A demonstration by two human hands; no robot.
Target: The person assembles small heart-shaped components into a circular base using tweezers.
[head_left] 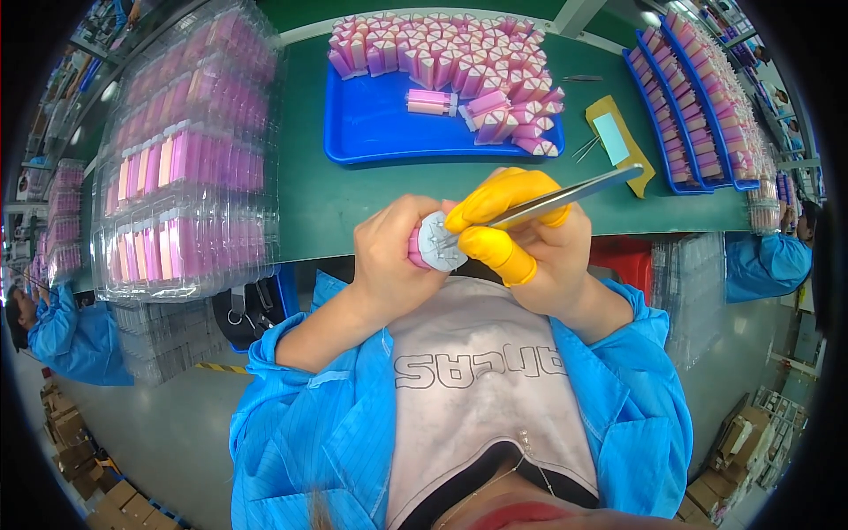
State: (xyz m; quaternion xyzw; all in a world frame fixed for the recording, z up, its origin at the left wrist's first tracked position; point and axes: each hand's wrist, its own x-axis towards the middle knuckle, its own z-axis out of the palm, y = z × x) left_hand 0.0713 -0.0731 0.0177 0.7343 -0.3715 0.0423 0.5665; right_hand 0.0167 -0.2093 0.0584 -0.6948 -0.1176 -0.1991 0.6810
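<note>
Closest to the body, over the edge of the green work table [336, 212], the left hand [393, 256] is clenched around a small pink cylindrical part with a pale grey round end cap [436, 243], its fingers wrapped about the pink body so that the cap faces up. Just beside it, touching it, the right hand [530, 243] wears yellow rubber finger cots on thumb and forefinger and pinches a pair of long silver metal tweezers [565, 196]; the tweezer tips rest on the grey cap, and the handle slants up and to the right.

Farther out on the table lies a blue rectangular plastic tray [380, 124], its far half and right side crowded with pink wedge-shaped parts [459, 57], and one pink piece lying apart near its middle. To the right of the tray sits a yellow flat pad with a pale blue card on it [614, 137]. Beyond that, on the right, long blue trays hold rows of pink parts [698, 97]. At the left stand stacked clear plastic blister trays of pink parts [185, 168].
</note>
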